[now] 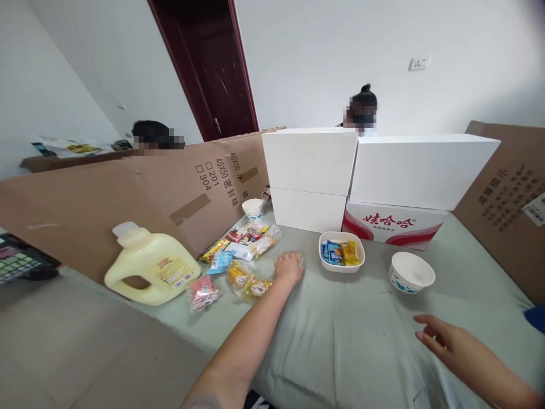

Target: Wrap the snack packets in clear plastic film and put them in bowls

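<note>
My left hand [289, 268] reaches to the middle of the table, its fingers curled over a small clear-wrapped snack packet [301, 258] that they mostly hide. To its left lie wrapped snacks: yellow packets [240, 276], a blue packet [220, 261] and a pink packet [204, 291]. A white square bowl [342, 268] with blue and yellow packets in it stands right of that hand. My right hand [451, 343] is held low at the right with thumb and fingers apart, holding nothing. Nearest to it is a white paper bowl [411, 274] with a blue pattern.
A pale yellow jug [170, 258] leans at the table's left edge. White boxes [309, 165] and a red-and-white carton [394, 224] form a wall at the back. Cardboard panels [140, 199] flank both sides. White paper cups [253, 208] stand behind the snacks. Two people sit beyond.
</note>
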The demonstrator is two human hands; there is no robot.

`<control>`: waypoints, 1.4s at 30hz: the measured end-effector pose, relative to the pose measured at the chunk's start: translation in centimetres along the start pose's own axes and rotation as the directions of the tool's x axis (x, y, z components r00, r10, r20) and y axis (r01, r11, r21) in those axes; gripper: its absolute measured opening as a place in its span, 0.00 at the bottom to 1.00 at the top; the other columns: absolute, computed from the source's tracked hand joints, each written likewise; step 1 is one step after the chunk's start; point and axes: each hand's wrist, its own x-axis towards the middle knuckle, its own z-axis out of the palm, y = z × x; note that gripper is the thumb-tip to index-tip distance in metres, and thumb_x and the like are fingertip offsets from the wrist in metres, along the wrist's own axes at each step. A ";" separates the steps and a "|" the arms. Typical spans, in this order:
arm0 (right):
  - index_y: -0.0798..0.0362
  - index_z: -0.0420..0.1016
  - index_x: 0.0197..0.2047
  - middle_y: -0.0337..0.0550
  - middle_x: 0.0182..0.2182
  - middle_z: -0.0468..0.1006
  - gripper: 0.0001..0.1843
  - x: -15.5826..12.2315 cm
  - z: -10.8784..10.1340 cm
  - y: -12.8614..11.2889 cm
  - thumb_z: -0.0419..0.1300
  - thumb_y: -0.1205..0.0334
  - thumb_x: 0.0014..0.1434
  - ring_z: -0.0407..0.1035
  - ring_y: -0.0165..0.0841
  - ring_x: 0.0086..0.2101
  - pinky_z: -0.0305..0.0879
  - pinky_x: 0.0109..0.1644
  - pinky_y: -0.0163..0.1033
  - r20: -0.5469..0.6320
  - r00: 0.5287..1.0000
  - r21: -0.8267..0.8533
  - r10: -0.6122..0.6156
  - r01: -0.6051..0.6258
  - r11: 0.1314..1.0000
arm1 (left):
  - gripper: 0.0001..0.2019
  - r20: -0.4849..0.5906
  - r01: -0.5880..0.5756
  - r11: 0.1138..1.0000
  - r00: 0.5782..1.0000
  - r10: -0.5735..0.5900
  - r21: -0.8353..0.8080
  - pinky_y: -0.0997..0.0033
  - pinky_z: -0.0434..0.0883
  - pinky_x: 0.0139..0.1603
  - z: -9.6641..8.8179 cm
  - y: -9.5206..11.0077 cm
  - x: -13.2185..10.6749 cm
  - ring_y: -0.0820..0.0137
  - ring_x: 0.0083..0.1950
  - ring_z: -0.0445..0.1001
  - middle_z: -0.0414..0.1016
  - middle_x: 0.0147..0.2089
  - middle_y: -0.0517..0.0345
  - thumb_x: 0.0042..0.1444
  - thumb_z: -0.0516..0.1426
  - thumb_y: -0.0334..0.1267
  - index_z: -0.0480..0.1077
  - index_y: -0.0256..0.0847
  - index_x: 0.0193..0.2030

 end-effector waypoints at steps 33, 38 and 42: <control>0.48 0.70 0.54 0.45 0.39 0.72 0.21 -4.5 4.1 -7.2 0.47 0.73 0.62 0.67 0.36 0.38 0.63 0.43 0.41 -0.121 0.945 -0.094 -0.305 0.295 0.951 | 0.19 -0.299 -0.804 0.586 0.586 0.753 -0.100 0.50 0.71 0.54 7.6 2.9 -17.3 0.54 0.55 0.67 0.69 0.51 0.45 0.57 0.55 0.34 0.66 0.38 0.56; 0.48 0.70 0.52 0.42 0.37 0.73 0.15 -1.9 4.4 -13.8 0.54 0.69 0.63 0.65 0.36 0.38 0.58 0.42 0.42 -0.011 0.828 -0.114 -0.561 0.557 0.823 | 0.16 -0.420 -0.803 0.571 0.584 0.695 -0.170 0.54 0.71 0.58 9.5 2.1 -17.0 0.58 0.61 0.65 0.69 0.52 0.47 0.62 0.50 0.31 0.64 0.40 0.56; 0.48 0.72 0.44 0.41 0.35 0.72 0.09 -2.2 4.5 -12.7 0.55 0.69 0.62 0.65 0.35 0.37 0.56 0.42 0.41 0.027 0.841 -0.121 -0.540 0.539 0.833 | 0.15 -0.408 -0.782 0.579 0.618 0.672 -0.231 0.53 0.71 0.58 9.6 2.1 -16.8 0.59 0.59 0.67 0.70 0.51 0.49 0.61 0.50 0.29 0.65 0.40 0.54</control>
